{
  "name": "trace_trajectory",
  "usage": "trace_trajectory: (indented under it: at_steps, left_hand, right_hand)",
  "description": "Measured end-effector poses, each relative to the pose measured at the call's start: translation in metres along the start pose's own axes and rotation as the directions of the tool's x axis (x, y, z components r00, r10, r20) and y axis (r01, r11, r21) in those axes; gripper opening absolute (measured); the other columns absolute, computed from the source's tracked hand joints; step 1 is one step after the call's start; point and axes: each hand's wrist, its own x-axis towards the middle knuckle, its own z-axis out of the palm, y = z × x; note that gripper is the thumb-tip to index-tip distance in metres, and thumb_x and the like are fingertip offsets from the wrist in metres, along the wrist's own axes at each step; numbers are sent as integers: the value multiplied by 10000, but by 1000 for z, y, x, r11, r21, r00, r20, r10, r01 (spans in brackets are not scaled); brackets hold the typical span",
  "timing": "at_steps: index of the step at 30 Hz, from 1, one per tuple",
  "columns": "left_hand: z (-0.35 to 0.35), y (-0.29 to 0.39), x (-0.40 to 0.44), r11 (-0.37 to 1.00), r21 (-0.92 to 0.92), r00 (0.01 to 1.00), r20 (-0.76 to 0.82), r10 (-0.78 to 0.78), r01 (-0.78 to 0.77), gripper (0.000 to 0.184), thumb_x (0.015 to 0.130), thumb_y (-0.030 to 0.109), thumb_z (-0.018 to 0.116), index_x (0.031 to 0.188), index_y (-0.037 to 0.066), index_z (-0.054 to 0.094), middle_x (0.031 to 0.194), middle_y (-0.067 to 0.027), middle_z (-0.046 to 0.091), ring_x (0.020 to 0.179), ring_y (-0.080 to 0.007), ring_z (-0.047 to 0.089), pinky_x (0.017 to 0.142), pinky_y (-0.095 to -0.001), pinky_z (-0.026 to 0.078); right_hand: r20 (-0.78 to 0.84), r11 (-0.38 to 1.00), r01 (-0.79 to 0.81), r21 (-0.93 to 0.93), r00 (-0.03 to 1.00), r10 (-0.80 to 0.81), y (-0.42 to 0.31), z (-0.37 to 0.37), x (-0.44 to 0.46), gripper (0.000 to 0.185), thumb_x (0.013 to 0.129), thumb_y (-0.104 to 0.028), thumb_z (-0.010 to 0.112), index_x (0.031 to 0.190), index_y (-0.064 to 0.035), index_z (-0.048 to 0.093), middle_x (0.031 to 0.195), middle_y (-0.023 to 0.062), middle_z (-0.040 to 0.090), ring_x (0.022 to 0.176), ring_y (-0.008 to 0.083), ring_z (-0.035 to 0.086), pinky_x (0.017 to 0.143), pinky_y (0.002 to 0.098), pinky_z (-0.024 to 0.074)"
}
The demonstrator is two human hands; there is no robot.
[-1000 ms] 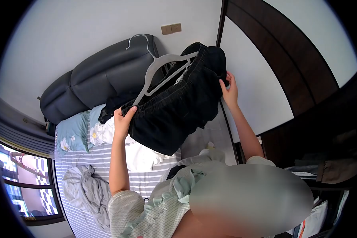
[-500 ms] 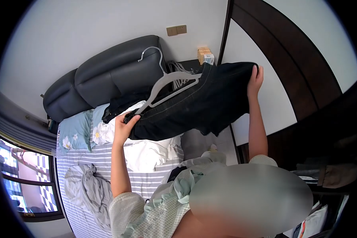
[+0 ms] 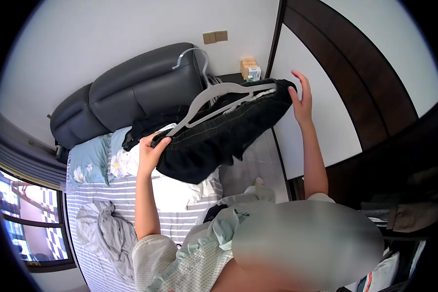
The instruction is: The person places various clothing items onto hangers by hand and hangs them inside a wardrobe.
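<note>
Black shorts (image 3: 204, 155) with a gathered elastic waistband hang on a grey clothes hanger (image 3: 199, 103) held up in front of me. My left hand (image 3: 151, 153) is closed on the waistband at the hanger's left end, thumb on the near side. The hanger's right arm lies inside the waistband opening. At the right end of the shorts is my right hand (image 3: 301, 100), its thumb touching the cloth and its fingers stretched out and apart. The hanger's metal hook points up and to the left.
Beyond the shorts is a bed with a dark padded headboard (image 3: 141, 92), blue pillows (image 3: 90, 160), white clothes (image 3: 173, 192) and a crumpled grey cloth (image 3: 104, 228). Small boxes (image 3: 250, 70) stand on a bedside table. A wardrobe (image 3: 321, 102) with hanging clothes is on the right.
My right hand has moved inward to the left, and its fingers have spread. The shorts' right end is less stretched, and the hanger's right arm now shows inside the waistband.
</note>
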Motion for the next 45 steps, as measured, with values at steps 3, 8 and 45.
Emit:
trace_trajectory:
  at_steps: [3, 8, 45]
  left_hand:
    - [13, 7, 5, 999, 45, 998, 50, 26, -29, 178, 783, 66, 642, 904, -64, 636, 749, -30, 620, 697, -74, 527, 666, -210, 428]
    - [36, 26, 10, 972, 92, 968, 148, 203, -217, 267, 805, 34, 571, 1067, -3, 603, 986, -109, 651, 867, -166, 613, 809, -240, 432]
    - [84, 17, 42, 944, 278, 979, 147, 140, -177, 329, 700, 113, 707, 1014, 46, 632, 833, -66, 653, 660, -100, 582, 594, -238, 449]
  right_hand:
    - [272, 985, 175, -5, 948, -167, -53, -4, 24, 275, 781, -194, 650, 1024, -78, 594, 906, 81, 623, 864, 222, 594, 804, 327, 431]
    - [749, 1000, -18, -12, 663, 21, -87, 10, 27, 220, 759, -209, 672, 899, -49, 615, 588, 31, 555, 534, 104, 502, 543, 233, 401]
    - [673, 939, -324, 116, 721, 166, -68, -66, 29, 120, 837, -126, 596, 891, -24, 629, 662, -41, 527, 599, 24, 440, 556, 183, 351]
